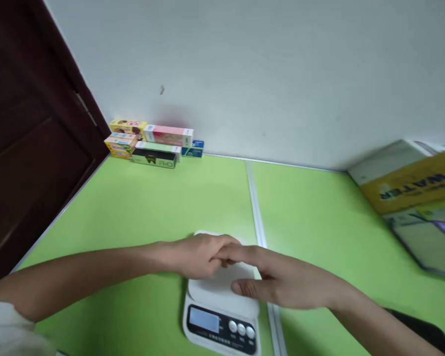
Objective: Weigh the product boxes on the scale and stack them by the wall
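A white kitchen scale lies on the green table, its display and round buttons facing me. Above its weighing plate my two hands meet. My left hand comes from the left with its fingers curled, touching the fingertips of the other hand; what its fingers close on, if anything, is hidden. From the right reaches my right hand, fingers stretched toward the left hand and the thumb held apart over the plate. Nothing shows between that thumb and its fingers.
Several small boxes, one a black and green box, stand by the wall at the back left. A yellow and white carton leans at the right. A white strip crosses the table. A dark door borders the left.
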Demonstrator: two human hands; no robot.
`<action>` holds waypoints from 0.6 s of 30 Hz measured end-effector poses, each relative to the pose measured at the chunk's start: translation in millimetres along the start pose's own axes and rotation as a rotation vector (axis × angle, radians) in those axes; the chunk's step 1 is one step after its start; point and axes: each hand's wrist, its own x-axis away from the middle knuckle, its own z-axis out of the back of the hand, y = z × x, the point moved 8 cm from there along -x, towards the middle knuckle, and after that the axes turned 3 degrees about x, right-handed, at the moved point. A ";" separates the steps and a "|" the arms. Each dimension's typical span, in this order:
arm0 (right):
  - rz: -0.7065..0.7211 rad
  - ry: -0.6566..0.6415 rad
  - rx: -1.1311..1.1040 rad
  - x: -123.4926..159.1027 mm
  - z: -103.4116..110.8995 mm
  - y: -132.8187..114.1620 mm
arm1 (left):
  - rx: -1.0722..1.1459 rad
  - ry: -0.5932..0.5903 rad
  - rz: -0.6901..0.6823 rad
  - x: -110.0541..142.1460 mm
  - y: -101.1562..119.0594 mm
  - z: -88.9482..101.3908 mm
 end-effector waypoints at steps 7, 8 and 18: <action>-0.018 0.283 0.228 -120.8 59.6 -5.3 | -0.098 0.601 0.051 22.9 -64.3 119.7; -0.056 0.378 0.263 -133.2 75.0 0.4 | -0.159 0.654 0.081 23.9 -72.1 138.1; -0.176 1.023 0.450 -209.0 224.3 56.1 | -0.577 0.764 0.323 3.7 -143.3 246.8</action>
